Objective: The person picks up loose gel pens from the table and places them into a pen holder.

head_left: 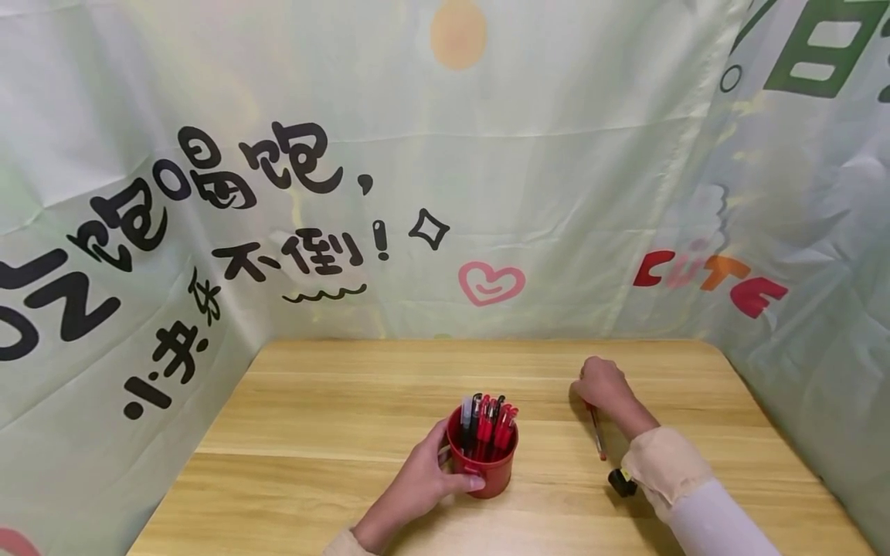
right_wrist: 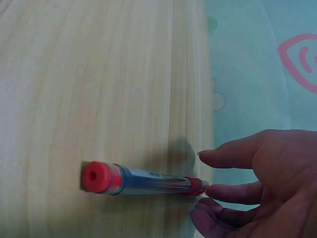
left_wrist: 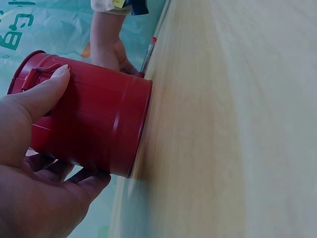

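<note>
My left hand (head_left: 424,471) grips a red pen cup (head_left: 495,480), thumb along its near side and fingers round the left. In the left wrist view the cup (left_wrist: 94,114) lies sideways across the picture, the thumb on its small handle. Several red and black pens (head_left: 487,425) stand in it. To the right, my right hand (head_left: 603,386) is at the far end of a clear pen (head_left: 596,434) with red ends. In the right wrist view, the thumb is apart from this pen (right_wrist: 153,182) and the fingertips are at its red far end.
The wooden table (head_left: 334,394) runs back to a pale printed cloth (head_left: 556,193) hung on several sides. A small black device (head_left: 621,483) sits by the right cuff.
</note>
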The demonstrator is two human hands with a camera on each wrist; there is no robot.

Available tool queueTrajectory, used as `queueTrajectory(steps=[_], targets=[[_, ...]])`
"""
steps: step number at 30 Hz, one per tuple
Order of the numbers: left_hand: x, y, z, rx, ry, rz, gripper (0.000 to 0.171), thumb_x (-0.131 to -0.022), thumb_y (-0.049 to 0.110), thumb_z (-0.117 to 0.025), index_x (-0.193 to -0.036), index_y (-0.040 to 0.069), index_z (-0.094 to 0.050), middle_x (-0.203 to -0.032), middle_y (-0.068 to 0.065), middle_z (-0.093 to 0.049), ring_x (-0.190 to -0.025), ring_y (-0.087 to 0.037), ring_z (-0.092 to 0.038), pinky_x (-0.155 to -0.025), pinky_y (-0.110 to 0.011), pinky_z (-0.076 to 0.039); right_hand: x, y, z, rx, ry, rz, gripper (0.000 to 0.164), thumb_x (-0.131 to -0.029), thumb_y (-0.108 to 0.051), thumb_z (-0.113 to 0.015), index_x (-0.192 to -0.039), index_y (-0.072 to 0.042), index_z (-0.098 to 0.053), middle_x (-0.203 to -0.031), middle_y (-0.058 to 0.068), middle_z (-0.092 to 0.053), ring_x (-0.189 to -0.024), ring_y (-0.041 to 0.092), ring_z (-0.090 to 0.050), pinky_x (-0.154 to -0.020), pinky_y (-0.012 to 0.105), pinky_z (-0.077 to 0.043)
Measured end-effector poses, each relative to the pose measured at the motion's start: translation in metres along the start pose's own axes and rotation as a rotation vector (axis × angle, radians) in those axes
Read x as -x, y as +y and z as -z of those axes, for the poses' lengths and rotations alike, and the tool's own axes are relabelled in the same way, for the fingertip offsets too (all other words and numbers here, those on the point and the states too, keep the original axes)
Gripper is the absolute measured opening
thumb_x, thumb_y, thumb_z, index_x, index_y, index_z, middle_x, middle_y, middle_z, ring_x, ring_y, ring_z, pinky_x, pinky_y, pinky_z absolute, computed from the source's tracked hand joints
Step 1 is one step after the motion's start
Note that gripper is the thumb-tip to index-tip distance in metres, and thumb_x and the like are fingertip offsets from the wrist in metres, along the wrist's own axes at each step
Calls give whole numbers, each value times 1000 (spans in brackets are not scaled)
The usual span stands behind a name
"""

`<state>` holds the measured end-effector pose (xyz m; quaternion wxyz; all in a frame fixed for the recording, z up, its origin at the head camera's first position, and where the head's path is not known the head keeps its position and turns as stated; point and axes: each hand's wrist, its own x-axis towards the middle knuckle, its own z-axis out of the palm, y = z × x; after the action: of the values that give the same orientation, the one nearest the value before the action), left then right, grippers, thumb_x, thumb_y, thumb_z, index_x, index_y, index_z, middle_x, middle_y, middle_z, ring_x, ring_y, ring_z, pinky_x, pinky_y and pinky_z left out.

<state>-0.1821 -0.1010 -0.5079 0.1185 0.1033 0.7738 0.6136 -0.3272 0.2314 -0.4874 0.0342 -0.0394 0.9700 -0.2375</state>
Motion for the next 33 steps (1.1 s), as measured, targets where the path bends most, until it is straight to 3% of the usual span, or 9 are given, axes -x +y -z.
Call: queueTrajectory(steps=[12, 21, 29, 33], targets=[[2, 1, 1, 4, -2, -3, 105, -76, 29, -93, -162, 21, -33, -164, -9, -44, -149, -41, -44, -121, -58, -40, 0, -3, -4, 9, -25, -12, 41, -83, -2, -56, -49, -20, -42, -45, -6, -31, -43, 10, -29, -46, 24, -34], [1, 1, 0, -1, -1, -2, 104, -76, 30, -93, -161, 21, -34, -163, -9, -45, -149, -40, -44, -121, -59, -40, 0, -5, -5, 51, -34, -10, 41, -90, -3, -59, -51, -15, -55, -45, -2, -47, -45, 13, -43, -51, 27, -39], [2, 1, 0, -11, -1, 11, 104, -76, 31, -93, -161, 22, -34, -163, -10, -45, -149, -42, -44, -120, -59, -40, -2, -3, -5, 19, -16, -6, 45, -83, -3, -60, -48, -24, -39, -47, -9, -25, -47, 10, -25, -49, 24, -30], [1, 1, 0, -4, -3, -1, 104, -76, 30, -93, -161, 22, -34, -163, -9, -45, -149, -40, -44, -121, -59, -40, -1, -4, -3, -18, -16, -15, 46, -79, -1, -57, -47, -25, -34, -46, -10, -22, -44, 8, -21, -46, 22, -25]])
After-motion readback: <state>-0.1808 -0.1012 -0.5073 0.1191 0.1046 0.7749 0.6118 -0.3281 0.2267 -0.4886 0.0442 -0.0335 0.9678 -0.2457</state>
